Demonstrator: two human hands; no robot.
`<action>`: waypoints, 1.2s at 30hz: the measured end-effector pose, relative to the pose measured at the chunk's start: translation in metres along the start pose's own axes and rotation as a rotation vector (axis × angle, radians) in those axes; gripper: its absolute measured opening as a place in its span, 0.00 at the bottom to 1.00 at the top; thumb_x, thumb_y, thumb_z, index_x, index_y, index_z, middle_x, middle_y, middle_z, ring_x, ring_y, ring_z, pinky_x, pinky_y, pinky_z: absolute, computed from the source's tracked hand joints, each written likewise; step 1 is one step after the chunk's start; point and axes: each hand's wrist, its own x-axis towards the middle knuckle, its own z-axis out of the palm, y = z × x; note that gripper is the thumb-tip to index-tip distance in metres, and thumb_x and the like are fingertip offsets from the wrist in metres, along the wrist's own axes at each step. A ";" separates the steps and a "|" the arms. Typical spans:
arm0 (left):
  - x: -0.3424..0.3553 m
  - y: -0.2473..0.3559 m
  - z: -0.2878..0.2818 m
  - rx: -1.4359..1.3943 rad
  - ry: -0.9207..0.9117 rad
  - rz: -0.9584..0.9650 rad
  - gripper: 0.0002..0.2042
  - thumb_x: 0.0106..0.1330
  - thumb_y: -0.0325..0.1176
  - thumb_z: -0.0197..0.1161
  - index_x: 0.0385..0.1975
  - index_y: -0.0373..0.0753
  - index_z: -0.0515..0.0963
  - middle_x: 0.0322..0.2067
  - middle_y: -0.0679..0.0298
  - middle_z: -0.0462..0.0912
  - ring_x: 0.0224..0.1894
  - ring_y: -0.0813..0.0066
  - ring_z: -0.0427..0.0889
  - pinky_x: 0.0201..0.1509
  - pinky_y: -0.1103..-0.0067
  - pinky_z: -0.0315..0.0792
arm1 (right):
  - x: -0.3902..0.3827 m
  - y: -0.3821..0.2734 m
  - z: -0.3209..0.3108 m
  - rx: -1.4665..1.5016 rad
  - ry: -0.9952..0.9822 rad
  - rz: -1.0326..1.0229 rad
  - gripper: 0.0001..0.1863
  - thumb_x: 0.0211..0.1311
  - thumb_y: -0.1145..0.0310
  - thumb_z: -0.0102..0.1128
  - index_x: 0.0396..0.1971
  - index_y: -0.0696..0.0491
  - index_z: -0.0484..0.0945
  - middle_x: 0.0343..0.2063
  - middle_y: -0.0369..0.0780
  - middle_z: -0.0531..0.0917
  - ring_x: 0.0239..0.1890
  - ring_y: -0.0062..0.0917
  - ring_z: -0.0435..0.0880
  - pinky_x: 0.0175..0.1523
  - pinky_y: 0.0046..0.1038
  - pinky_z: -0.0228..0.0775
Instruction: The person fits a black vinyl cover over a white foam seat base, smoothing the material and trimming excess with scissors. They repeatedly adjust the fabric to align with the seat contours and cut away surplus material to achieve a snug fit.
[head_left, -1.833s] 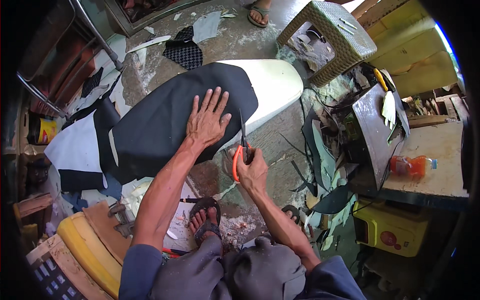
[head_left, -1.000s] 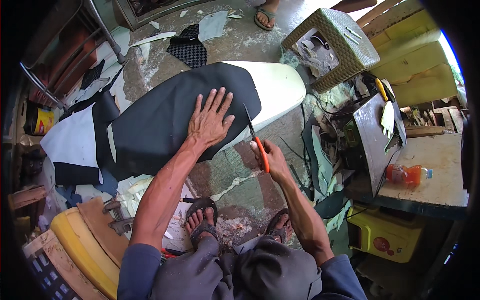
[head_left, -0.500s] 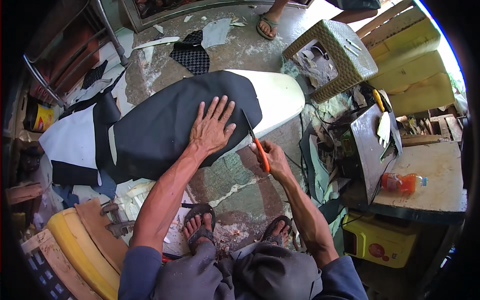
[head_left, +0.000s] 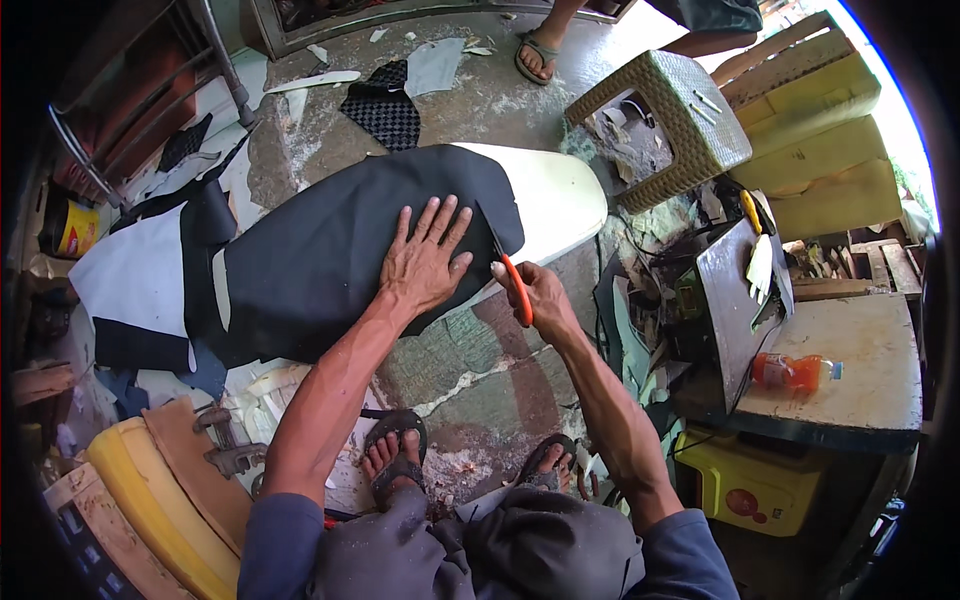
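Bottle (head_left: 775,371) sideways on bench (head_left: 870,345) (orange contents (head_left: 804,375) inside). Scissors (head_left: 518,290) grasped in right hand (head_left: 543,302), slightly further over black sheet (head_left: 310,255) than before; left hand (head_left: 425,268) spread flat.

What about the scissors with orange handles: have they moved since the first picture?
Yes: judged against the woven stool, the scissors in the right hand have moved away from the person, their handles also shifting rightward.

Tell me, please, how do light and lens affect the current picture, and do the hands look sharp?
Head view: daylight washes out the floor beyond the stool, and the corners go black; head view: the lens bows the frame at the top; head view: left hand, right hand and orange-handled scissors look fairly sharp.
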 end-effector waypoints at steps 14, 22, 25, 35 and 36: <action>0.001 -0.004 -0.001 -0.069 0.026 -0.022 0.33 0.74 0.50 0.53 0.77 0.47 0.57 0.78 0.59 0.52 0.80 0.59 0.49 0.81 0.52 0.42 | 0.021 -0.041 0.002 0.088 -0.089 -0.024 0.28 0.67 0.41 0.66 0.27 0.54 0.76 0.16 0.30 0.72 0.13 0.14 0.68 0.18 0.19 0.59; 0.002 -0.005 -0.002 -0.034 -0.016 -0.032 0.33 0.77 0.53 0.47 0.78 0.49 0.55 0.79 0.61 0.50 0.80 0.60 0.48 0.81 0.53 0.40 | 0.027 -0.057 0.008 0.075 -0.052 -0.024 0.26 0.66 0.42 0.68 0.28 0.51 0.75 0.14 0.30 0.71 0.12 0.15 0.68 0.17 0.20 0.58; 0.002 -0.001 -0.001 -0.055 -0.026 -0.032 0.33 0.77 0.53 0.47 0.78 0.49 0.55 0.79 0.60 0.50 0.81 0.60 0.47 0.81 0.53 0.39 | 0.033 -0.044 0.006 0.044 -0.026 -0.029 0.26 0.65 0.43 0.68 0.28 0.52 0.75 0.14 0.30 0.71 0.12 0.15 0.68 0.17 0.20 0.58; 0.003 -0.002 -0.002 -0.078 -0.041 -0.035 0.33 0.76 0.53 0.47 0.78 0.48 0.56 0.79 0.61 0.48 0.81 0.61 0.45 0.81 0.53 0.38 | 0.047 -0.056 0.011 0.093 -0.035 -0.036 0.24 0.67 0.45 0.68 0.30 0.53 0.78 0.14 0.29 0.72 0.12 0.14 0.69 0.17 0.20 0.58; 0.005 -0.002 -0.002 -0.081 -0.039 -0.032 0.33 0.76 0.53 0.47 0.78 0.48 0.56 0.79 0.61 0.49 0.81 0.61 0.45 0.81 0.53 0.38 | 0.049 -0.058 0.010 0.091 -0.033 -0.031 0.24 0.67 0.45 0.68 0.30 0.53 0.78 0.14 0.29 0.72 0.12 0.14 0.69 0.17 0.20 0.57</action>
